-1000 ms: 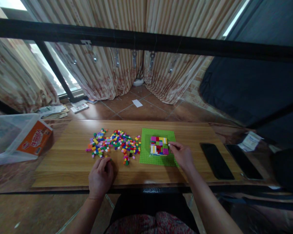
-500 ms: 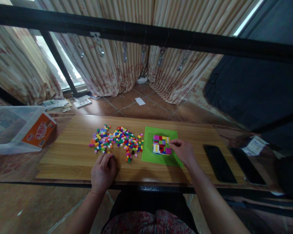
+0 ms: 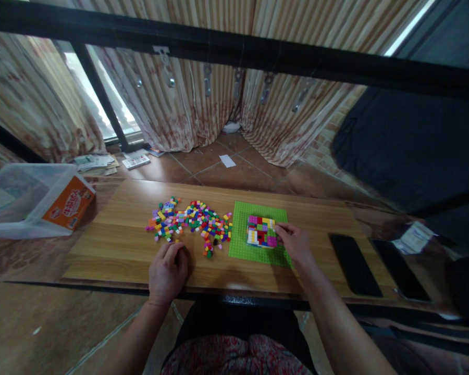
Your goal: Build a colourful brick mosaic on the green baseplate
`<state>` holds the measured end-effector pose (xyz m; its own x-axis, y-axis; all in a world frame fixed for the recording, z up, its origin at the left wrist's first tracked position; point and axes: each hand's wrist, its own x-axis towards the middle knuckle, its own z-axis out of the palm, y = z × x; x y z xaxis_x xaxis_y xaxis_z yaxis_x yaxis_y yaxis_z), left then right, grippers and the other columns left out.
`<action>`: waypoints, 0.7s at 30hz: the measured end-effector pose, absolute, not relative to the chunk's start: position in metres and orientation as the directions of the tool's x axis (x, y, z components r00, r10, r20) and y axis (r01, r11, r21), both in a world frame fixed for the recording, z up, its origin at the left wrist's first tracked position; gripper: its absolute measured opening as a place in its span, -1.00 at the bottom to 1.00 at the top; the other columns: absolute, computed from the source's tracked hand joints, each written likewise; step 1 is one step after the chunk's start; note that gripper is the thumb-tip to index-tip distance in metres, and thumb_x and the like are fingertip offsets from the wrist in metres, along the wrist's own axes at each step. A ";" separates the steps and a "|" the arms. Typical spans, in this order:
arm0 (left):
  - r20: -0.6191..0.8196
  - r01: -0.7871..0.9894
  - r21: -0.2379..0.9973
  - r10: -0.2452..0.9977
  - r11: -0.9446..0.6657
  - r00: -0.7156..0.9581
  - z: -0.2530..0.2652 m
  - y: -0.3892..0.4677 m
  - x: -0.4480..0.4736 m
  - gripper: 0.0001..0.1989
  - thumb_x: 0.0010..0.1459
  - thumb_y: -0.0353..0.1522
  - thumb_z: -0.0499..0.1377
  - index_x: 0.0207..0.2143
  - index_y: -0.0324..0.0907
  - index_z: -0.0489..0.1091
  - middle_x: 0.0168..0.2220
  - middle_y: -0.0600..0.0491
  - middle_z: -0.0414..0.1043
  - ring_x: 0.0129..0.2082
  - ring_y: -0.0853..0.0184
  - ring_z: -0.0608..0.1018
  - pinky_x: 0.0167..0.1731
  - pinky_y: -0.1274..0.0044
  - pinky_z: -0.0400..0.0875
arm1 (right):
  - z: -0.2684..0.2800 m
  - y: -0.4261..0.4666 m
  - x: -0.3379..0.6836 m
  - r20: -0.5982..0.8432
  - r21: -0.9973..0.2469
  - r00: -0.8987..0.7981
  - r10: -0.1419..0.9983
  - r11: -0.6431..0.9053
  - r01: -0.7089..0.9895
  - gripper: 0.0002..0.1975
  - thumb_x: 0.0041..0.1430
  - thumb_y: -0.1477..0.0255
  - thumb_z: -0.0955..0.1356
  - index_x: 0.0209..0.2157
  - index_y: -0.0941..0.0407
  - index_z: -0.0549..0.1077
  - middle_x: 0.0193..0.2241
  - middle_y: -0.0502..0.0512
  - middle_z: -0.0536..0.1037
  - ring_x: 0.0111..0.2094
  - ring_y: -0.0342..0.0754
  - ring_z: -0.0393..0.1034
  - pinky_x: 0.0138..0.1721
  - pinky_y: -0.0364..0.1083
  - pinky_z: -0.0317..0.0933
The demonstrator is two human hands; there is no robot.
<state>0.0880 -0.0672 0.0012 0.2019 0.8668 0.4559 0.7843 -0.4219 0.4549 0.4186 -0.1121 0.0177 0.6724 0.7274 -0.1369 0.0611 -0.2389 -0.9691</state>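
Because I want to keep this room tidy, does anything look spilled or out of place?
A white sheet lies alone on the tiled floor, perhaps dropped. The loose bricks spread unevenly left of the green baseplate, without clear damage.

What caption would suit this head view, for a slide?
Right hand at a multicoloured brick build on a green baseplate; left hand near loose bricks.

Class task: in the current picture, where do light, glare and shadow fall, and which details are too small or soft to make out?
Head view: daylight shows at the window, upper left; head view: pale sheen along the far edge of the wooden tabletop; head view: soft shadow near the right hand, across the green baseplate; head view: studs on the loose bricks blur together.
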 end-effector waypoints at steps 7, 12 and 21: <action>0.462 0.789 0.450 0.865 -0.419 0.196 0.002 -0.068 0.089 -0.85 0.17 -0.39 0.06 -0.23 -0.13 0.39 -0.25 -0.01 0.47 -0.26 0.28 0.53 -0.24 0.50 0.40 | 0.008 -0.111 0.416 -0.167 -0.964 0.682 0.712 -0.262 0.037 -0.56 -0.19 0.13 0.45 -0.33 0.17 0.52 -0.45 0.12 0.59 -0.55 -0.07 0.44 -0.56 -0.10 0.33; 0.476 0.781 0.442 0.853 -0.441 0.212 0.006 -0.068 0.089 -0.85 0.16 -0.40 0.05 -0.24 -0.13 0.39 -0.27 0.00 0.47 -0.27 0.28 0.53 -0.25 0.50 0.40 | 0.013 -0.111 0.414 -0.189 -0.967 0.671 0.717 -0.255 0.000 -0.54 -0.22 0.13 0.46 -0.31 0.16 0.51 -0.49 0.08 0.57 -0.58 -0.07 0.41 -0.59 -0.11 0.30; 0.487 0.799 0.401 0.843 -0.447 0.228 0.004 -0.066 0.086 -0.87 0.18 -0.38 0.06 -0.25 -0.15 0.38 -0.29 0.00 0.47 -0.30 0.28 0.53 -0.29 0.50 0.40 | 0.016 -0.158 0.408 -0.028 -0.992 0.797 0.603 -0.115 0.053 -0.53 0.00 0.03 0.34 -0.30 0.17 0.50 -0.46 0.12 0.57 -0.53 -0.09 0.39 -0.49 -0.11 0.29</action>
